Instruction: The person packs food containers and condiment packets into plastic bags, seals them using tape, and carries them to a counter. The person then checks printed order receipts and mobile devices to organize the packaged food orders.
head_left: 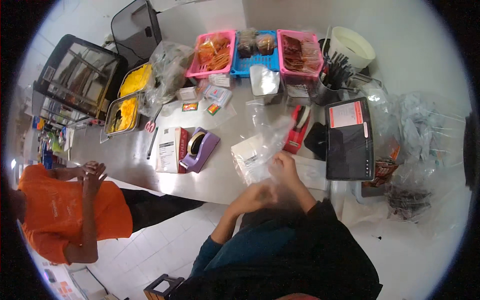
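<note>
My right hand (284,168) grips a clear plastic bag (260,150) with a white packet inside, held over the front edge of the steel counter (125,152). My left hand (255,196) is closed just below it, at the bag's lower edge; whether it grips the bag I cannot tell. Both forearms come up from my dark sleeves at the lower middle.
A purple tape dispenser (201,146) and a white box (169,149) lie left of the bag, a red tape dispenser (299,127) behind it, a dark tablet (349,140) to the right. Pink and blue baskets (255,50) of snacks stand at the back. A person in orange (65,210) stands left.
</note>
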Available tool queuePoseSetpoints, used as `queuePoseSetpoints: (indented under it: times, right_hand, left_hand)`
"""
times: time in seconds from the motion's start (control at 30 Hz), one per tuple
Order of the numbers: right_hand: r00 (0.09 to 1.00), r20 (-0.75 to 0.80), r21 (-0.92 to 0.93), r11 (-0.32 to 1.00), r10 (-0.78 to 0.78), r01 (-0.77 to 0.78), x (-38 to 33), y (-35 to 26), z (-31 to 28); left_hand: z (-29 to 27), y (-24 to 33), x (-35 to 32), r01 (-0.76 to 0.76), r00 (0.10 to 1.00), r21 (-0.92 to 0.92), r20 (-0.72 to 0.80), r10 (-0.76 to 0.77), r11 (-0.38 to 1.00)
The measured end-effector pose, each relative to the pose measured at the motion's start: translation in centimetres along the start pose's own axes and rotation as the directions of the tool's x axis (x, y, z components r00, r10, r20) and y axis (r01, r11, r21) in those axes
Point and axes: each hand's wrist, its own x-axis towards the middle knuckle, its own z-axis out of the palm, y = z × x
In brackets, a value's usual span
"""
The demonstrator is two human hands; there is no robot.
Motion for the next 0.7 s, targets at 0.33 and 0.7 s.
queuePoseSetpoints:
  times: [0.33,0.7]
  right_hand:
    - [0.868,-0.496,0.067,0.996,-0.011,0.051,-3.1,-4.3,-11.0]
    - [0.926,-0.328,0.298,0.951,0.186,-0.086,-5.6,-3.2,-10.8]
  left_hand:
    - [-0.3,-5.6,16.2,0.295,0.912,-0.450,-0.132,-0.389,0.843]
    - [1.9,-6.6,14.0,0.264,0.745,0.439,-0.658,0.108,0.859]
